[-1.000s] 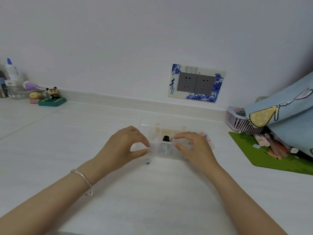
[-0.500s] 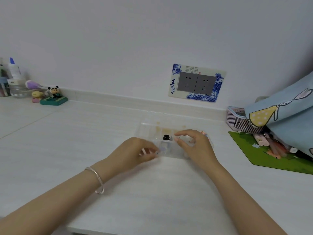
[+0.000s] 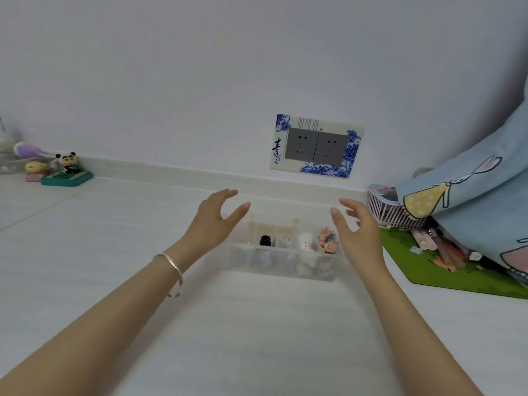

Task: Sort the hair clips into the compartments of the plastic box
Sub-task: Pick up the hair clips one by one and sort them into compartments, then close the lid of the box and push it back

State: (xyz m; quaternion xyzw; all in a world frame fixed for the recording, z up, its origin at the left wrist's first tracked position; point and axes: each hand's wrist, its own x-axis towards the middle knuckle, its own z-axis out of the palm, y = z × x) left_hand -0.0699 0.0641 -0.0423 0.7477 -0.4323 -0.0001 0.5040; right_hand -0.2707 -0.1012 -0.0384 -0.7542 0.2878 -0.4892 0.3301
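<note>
Plastic box (image 3: 281, 264) sits mid tabletop (image 3: 257, 324), clips in its compartments: black clip (image 3: 265, 240), white one (image 3: 305, 240), pink floral one (image 3: 328, 240). Left hand (image 3: 213, 221) & right hand (image 3: 358, 232) hover at either end, fingers spread, holding nothing.

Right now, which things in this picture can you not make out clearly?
Head view only:
- Clips in the near row of the plastic box: blurred by its frosted front wall.
- Box's left end: hidden behind the left hand.
- Box's right end: partly hidden behind the right hand.
- Contents of the pink basket: covered by the blue cloth.
- Items at far left: cut off by the edge.
</note>
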